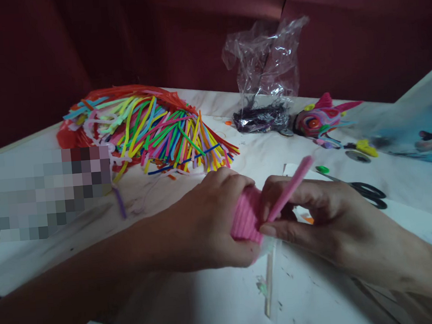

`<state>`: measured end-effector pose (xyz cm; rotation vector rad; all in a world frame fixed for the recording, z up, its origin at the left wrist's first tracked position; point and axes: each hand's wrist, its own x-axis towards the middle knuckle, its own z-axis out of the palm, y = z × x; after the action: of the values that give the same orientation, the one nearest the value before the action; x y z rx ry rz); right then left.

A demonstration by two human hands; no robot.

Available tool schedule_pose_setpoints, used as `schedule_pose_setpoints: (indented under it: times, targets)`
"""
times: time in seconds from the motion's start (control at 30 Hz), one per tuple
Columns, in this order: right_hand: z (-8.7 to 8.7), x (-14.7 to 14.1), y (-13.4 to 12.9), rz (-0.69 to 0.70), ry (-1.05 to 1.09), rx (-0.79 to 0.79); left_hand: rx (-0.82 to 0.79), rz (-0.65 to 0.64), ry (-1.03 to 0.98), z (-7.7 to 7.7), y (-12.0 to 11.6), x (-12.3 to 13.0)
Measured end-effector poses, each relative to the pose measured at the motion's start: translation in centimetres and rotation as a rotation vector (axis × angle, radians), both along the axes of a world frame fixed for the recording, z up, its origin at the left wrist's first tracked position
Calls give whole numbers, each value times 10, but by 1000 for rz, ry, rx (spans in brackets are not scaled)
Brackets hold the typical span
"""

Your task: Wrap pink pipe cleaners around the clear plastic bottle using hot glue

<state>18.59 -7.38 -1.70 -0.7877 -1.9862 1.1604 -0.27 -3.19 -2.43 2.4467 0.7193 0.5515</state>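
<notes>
My left hand (220, 221) is closed around a pink ridged piece (247, 217), which looks covered in rows of pipe cleaner. Something clear or whitish shows at its lower end, too hidden to name. Thumb and fingers of my right hand (298, 210) pinch a pink pipe cleaner (293, 187) against the right side of that piece. Its free end sticks up and to the right. Below both hands, a glue stick (270, 282) appears to lie on the table. Black-handled scissors (368, 192) rest just beyond my right hand, their blades partly hidden.
A large pile of colourful pipe cleaners (161, 136) spills from a red plastic bag at the back left. Behind my hands stands a clear plastic bag (268, 68) with dark purple contents. A colourful pipe-cleaner figure (317, 120) and a green button-like piece (322, 169) lie to the right.
</notes>
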Motion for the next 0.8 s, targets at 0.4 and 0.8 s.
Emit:
schedule_pose_setpoints:
  times: [0.4, 0.8]
  targets:
    - [2, -2, 4, 80, 76, 14, -11, -2, 3, 0, 0, 0]
    - [1, -2, 2, 7, 22, 65, -12, 77, 18, -5, 0, 5]
